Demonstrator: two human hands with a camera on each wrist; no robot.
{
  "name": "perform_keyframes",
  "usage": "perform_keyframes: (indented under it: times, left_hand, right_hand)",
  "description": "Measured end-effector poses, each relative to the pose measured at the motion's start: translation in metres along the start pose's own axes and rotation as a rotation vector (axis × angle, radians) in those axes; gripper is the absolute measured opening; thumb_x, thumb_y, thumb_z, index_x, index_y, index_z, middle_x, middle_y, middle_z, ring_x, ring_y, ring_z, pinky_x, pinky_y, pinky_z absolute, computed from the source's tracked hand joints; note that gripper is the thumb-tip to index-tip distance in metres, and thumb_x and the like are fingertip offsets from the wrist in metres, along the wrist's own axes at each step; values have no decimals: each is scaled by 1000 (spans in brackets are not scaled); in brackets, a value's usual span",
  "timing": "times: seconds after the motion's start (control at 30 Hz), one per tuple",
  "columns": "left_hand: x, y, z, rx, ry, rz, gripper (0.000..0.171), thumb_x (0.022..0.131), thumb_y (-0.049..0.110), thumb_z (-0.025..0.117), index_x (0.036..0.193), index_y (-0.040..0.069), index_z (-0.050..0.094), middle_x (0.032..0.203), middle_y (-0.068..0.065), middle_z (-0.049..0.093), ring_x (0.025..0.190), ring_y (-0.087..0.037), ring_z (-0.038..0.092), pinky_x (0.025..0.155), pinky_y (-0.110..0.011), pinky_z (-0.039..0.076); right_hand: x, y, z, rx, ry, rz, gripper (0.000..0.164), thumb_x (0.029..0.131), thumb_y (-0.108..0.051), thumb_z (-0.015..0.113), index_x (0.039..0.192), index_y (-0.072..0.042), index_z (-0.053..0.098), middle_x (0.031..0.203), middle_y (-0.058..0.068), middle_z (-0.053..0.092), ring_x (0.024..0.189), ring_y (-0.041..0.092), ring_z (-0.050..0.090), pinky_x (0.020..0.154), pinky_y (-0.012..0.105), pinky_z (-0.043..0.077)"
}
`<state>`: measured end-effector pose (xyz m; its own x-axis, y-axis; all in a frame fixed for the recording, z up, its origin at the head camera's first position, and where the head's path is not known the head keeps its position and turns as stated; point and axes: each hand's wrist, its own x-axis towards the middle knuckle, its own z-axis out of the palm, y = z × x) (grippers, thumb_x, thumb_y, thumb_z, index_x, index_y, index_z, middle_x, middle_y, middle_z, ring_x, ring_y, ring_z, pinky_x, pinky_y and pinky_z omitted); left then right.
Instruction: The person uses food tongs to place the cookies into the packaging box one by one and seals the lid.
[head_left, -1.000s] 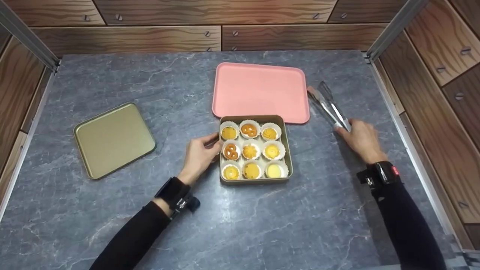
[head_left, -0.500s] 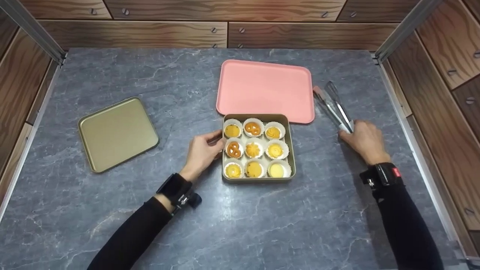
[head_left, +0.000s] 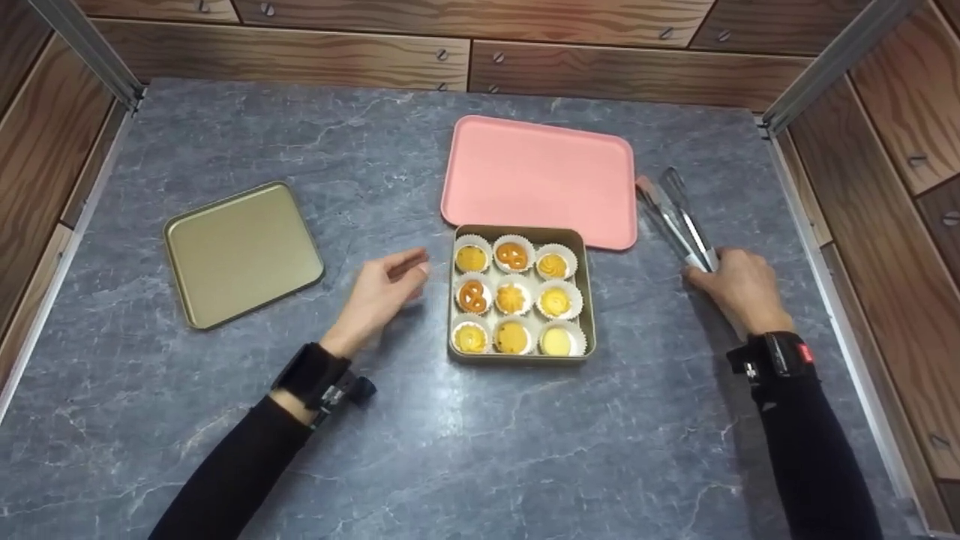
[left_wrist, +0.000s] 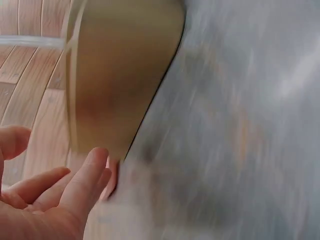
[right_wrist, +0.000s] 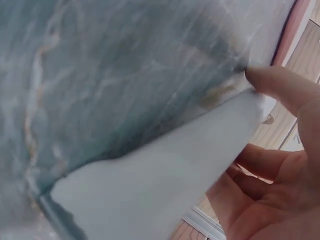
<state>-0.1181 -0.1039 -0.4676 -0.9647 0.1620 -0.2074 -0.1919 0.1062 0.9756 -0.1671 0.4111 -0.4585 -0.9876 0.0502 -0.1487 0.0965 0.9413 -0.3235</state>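
Note:
A gold-coloured square tin (head_left: 590, 300) stands mid-table. Inside are rows of small biscuits in white paper cups, among them a pretzel-shaped biscuit (head_left: 472, 296) and a pale round one (head_left: 556, 342). My left hand (head_left: 379, 296) hovers just left of the tin with loosely bent fingers and holds nothing; in the left wrist view the tin's side (left_wrist: 120, 75) rises beyond the fingertips. To the right, my right hand (head_left: 742, 289) grips the handle end of metal tongs (head_left: 694, 235), thumb on one side and fingers on the other. Their pale handle (right_wrist: 165, 165) fills the right wrist view.
A pink tray (head_left: 544, 176) lies behind the tin, its front edge partly hidden by it. The gold lid (head_left: 244, 255) lies at the left. Wood-patterned panels (head_left: 300, 56) border the grey marbled tabletop (head_left: 480, 457).
My left hand has let go of the tin's left side and drawn back to the left. The right hand stays at the tongs, and the view has shifted slightly.

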Motion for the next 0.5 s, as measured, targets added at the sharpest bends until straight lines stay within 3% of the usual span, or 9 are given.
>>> perform_keyframes:
  times: [0.1, 0.2, 0.27, 0.33, 0.43, 0.5]
  left_hand:
    - [-2, 3, -23, 150, 67, 84, 47, 102, 13, 61, 145, -5, 54, 142, -21, 61, 126, -32, 63, 100, -36, 58]
    - [-4, 2, -52, 307, 174, 139, 46, 101, 12, 61, 143, -4, 56, 139, -21, 64, 124, -33, 64, 103, -37, 56]
    - [-6, 2, -73, 399, 246, 149, 48, 101, 13, 61, 146, -1, 54, 140, -22, 62, 122, -34, 65, 92, -30, 60]
    - [-8, 1, -94, 500, 326, 144, 52, 100, 15, 61, 150, 3, 52, 128, -25, 68, 101, -31, 72, 69, -21, 59]
    - [-12, 1, -124, 621, 401, 110, 59, 100, 17, 60, 156, 6, 44, 147, -27, 54, 65, -25, 63, 43, -21, 46]
    - [-14, 1, -142, 672, 426, 66, 66, 100, 18, 59, 160, 6, 35, 163, -27, 32, 86, -30, 67, 64, -26, 60]
  right_hand:
    - [-4, 2, -6, -4, -6, 5, 58, 94, -55, 68, 96, 3, 66, 81, 18, 61, 74, 36, 56, 57, 42, 43]
    - [-12, -4, -8, -12, 74, -16, 61, 96, -56, 64, 99, 6, 66, 84, 25, 64, 75, 43, 59, 58, 48, 46]
    - [-17, -12, -7, -7, 166, -47, 57, 98, -51, 63, 99, 6, 66, 85, 28, 65, 74, 48, 60, 58, 55, 45]
    - [-23, -23, -5, 11, 254, -99, 50, 99, -44, 63, 103, 6, 69, 88, 29, 67, 76, 50, 61, 62, 60, 45]
    - [-29, -42, -3, 93, 309, -163, 42, 100, -35, 64, 112, 5, 72, 93, 26, 71, 82, 47, 65, 69, 61, 49]
    - [-33, -54, -1, 144, 299, -201, 42, 100, -33, 65, 119, 4, 72, 101, 25, 74, 91, 45, 68, 77, 60, 52]
